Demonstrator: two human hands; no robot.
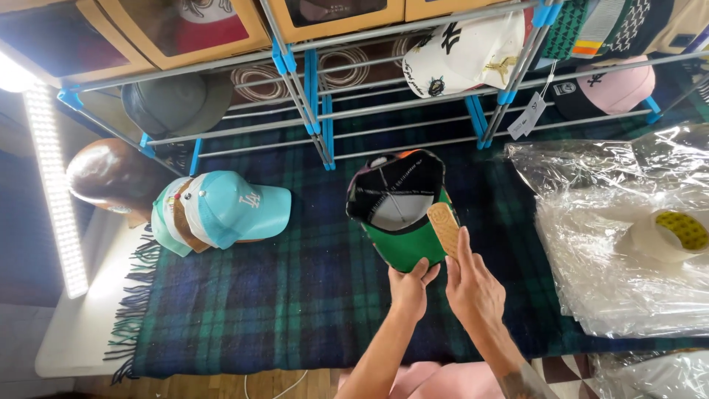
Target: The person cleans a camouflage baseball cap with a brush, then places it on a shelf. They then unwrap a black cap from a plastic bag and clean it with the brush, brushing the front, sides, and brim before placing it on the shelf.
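Note:
A black cap with a green under-brim [399, 203] is held upside down over the plaid blanket [295, 288], its inside facing me. My left hand [410, 287] pinches the near edge of the green brim. My right hand [470, 284] holds a tan oblong tag or sticker [444, 225] against the right side of the brim, fingers stretched along it. Both forearms come in from the bottom edge.
A stack of light blue and teal caps [221, 210] lies to the left. A metal rack [317, 111] with blue joints holds more caps behind. Clear plastic bags [613, 244] and a tape roll [676, 233] lie to the right. A bright strip light [55, 192] stands on the left.

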